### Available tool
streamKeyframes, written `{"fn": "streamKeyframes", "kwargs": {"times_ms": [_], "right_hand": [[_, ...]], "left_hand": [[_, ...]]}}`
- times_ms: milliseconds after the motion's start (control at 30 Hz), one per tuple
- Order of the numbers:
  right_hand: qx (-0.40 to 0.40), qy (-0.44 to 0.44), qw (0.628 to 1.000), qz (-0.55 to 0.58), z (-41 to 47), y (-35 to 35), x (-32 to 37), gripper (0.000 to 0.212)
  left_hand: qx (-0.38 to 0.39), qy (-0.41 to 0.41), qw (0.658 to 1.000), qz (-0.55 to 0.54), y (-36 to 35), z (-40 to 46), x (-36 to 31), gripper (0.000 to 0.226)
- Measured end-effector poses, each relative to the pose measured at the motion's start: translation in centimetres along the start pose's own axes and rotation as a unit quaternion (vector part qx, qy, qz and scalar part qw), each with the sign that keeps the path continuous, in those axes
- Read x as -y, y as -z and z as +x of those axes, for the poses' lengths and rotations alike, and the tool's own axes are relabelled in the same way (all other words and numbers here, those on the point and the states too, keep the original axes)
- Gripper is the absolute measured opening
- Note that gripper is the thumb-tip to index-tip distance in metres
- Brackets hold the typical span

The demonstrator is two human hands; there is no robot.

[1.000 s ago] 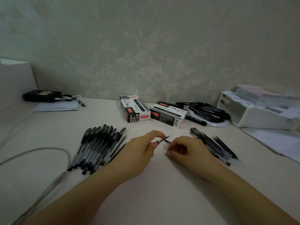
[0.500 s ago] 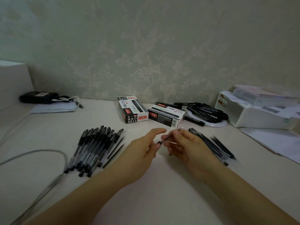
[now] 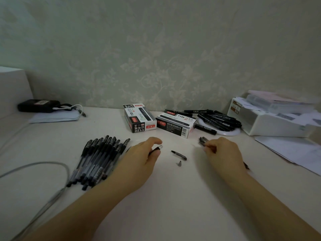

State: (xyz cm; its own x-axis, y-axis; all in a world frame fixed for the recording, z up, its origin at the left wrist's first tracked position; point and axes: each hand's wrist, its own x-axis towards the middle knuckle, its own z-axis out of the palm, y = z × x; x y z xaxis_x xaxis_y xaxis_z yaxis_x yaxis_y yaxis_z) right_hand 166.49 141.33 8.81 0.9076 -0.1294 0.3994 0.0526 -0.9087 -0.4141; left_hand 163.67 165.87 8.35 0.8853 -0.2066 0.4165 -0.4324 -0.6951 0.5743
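I am pinching a pen barrel (image 3: 156, 149) between the thumb and curled fingers of my left hand (image 3: 140, 159), its clear end poking out past my fingertips toward my right hand (image 3: 224, 153). My right hand is curling over the near ends of the loose pens (image 3: 202, 142) just beyond its fingertips. In the blur I cannot tell whether it is gripping one.

The pen cap (image 3: 178, 155) is lying between my hands, nearer the left fingertips, its long axis slanting from the left hand's side toward my right wrist. The tip cone (image 3: 179, 163) is sitting just beside it, on my side. With my left hand occupied, I am judging that the cap is the right hand's to fetch.
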Motion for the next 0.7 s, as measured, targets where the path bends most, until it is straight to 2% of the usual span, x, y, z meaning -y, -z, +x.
{"fn": "streamKeyframes", "kwargs": {"times_ms": [100,233,333,467,600,700], "right_hand": [[0.0,-0.005,0.999,-0.047,-0.4,0.4,0.4,0.017],[0.003,0.001,0.998,-0.064,-0.5,0.5,0.5,0.017],[0.007,-0.001,0.998,-0.063,-0.4,0.5,0.5,0.018],[0.008,0.015,0.997,-0.072,-0.3,0.3,0.3,0.017],[-0.01,0.071,0.997,0.017,-0.5,0.3,1.1,0.014],[-0.014,0.119,0.989,0.082,-1.2,0.0,2.4,0.012]], "left_hand": [[-0.036,0.025,0.998,0.04,0.2,0.0,0.4,0.028],[-0.069,0.104,0.985,0.121,1.1,0.2,1.4,0.028],[-0.065,0.155,0.971,0.172,2.1,0.2,2.1,0.018],[-0.038,0.168,0.964,0.203,2.4,0.1,2.1,0.025],[0.01,0.167,0.971,0.17,2.3,0.0,1.5,0.032],[0.041,0.166,0.967,0.186,2.2,-0.1,1.3,0.026]]}}
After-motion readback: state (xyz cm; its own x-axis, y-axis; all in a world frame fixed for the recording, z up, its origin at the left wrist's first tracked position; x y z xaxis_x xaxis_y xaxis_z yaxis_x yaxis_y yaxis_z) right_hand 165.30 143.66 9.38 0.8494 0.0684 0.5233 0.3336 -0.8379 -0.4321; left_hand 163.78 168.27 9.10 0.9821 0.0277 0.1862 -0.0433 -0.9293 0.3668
